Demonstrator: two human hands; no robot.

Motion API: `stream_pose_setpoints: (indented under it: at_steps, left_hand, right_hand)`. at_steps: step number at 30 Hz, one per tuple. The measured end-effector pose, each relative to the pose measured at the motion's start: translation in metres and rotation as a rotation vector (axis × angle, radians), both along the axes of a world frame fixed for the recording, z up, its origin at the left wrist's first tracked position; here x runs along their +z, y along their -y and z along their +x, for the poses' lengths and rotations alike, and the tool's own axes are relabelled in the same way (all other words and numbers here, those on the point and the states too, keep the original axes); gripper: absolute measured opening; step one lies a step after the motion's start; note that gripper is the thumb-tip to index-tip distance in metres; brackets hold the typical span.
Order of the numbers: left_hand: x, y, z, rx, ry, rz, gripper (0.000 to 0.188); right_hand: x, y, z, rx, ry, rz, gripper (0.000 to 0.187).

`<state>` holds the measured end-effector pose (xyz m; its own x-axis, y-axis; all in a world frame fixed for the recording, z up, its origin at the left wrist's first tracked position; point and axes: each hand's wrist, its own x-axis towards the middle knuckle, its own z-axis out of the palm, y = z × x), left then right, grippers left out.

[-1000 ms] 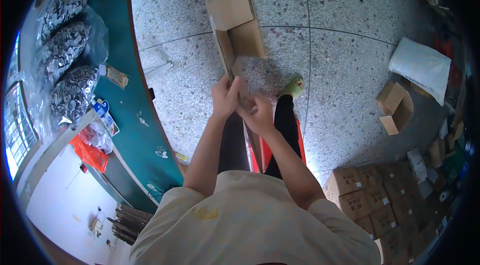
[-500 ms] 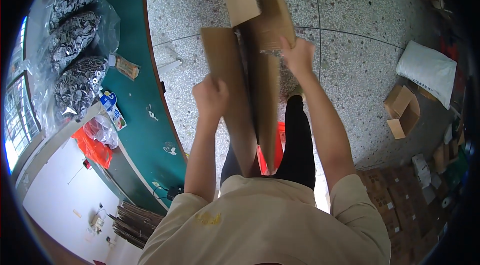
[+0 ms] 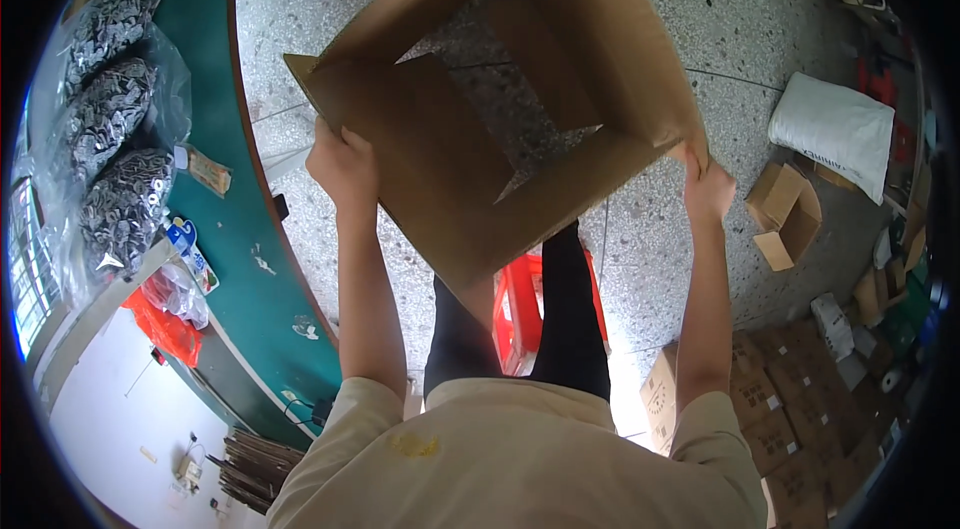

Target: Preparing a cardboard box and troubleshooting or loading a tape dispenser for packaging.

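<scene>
So the box (image 3: 400,119) is up in front of the person, above the floor (image 3: 650,269), pulled out into a square and turned so one corner aims back at their legs (image 3: 575,299). Both hands are busy with it: the left hand (image 3: 342,164) is closed round the edge on the left, the right hand (image 3: 708,191) pinches the right corner, fingers partly hidden. My guess is they're set that wide apart because the walls are floppy and holding opposite sides keeps it square. Floor shows between the flaps at the far end, so nothing's closing that off. There's a red stool (image 3: 520,309) by the legs. Bags (image 3: 125,184) of small metal parts sit on the bench (image 3: 260,299) to the left, probably to stay off the floor, while a white sack (image 3: 832,134) and a small carton (image 3: 785,214) lie over right.
</scene>
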<state>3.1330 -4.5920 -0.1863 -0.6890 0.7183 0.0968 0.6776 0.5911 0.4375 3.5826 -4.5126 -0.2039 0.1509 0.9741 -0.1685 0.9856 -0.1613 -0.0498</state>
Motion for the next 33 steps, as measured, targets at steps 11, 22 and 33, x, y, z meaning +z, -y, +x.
stream_pose_setpoints:
  at_steps: [11,22,33]
  left_hand:
    - [-0.073,0.022,-0.002,0.13,0.806,0.267,0.051]
    - [-0.139,0.041,0.021,0.139,0.43,-0.041,0.062]
    - [-0.171,0.086,-0.037,0.556,1.283,0.23,0.036]
  right_hand:
    - [-0.015,0.052,-0.025,-0.007,-0.263,0.532,0.04]
    - [-0.15,0.04,-0.193,0.7,-0.495,-0.044,0.053]
    - [-0.303,0.003,-0.241,0.9,-0.245,-0.176,0.049]
